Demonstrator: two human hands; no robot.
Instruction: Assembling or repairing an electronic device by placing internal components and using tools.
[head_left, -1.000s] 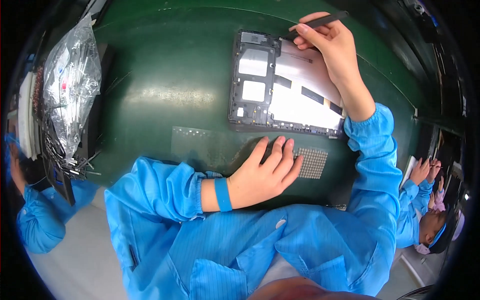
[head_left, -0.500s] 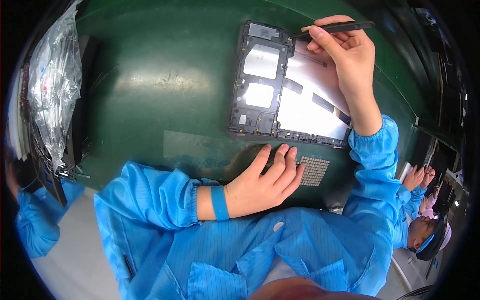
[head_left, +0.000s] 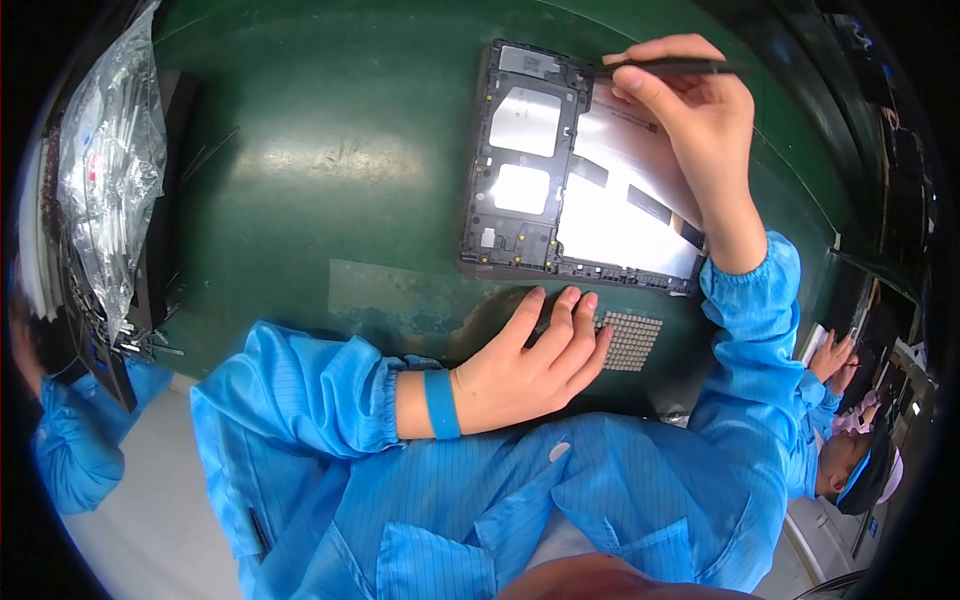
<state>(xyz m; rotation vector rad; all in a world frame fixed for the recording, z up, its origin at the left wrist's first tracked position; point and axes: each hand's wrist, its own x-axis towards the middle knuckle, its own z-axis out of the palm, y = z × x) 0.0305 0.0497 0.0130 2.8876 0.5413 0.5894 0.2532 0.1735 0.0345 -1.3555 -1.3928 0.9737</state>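
A black-framed tablet housing (head_left: 508, 228) with shiny silver panels lies tilted on the green work surface. Above its far right part, my right hand (head_left: 690, 100) grips black tweezers (head_left: 690, 67), their tip close to the frame's upper edge. My left hand (head_left: 530, 365) rests on the surface just below the housing, fingers stretched out and apart, holding nothing. Beside its fingertips lies a sheet of small, pale, square pieces in rows (head_left: 632, 341). A blue band circles my left wrist.
At the far left, a clear plastic bag (head_left: 110, 180) of thin strips hangs over a dark rack. A transparent film (head_left: 375, 290) lies on the green table (head_left: 300, 210). Co-workers in blue sleeves sit to the left (head_left: 75, 440) and right (head_left: 825, 400).
My right hand has shifted slightly, and the tweezers lie flatter with their tip a little to the right. My left hand stays in place.
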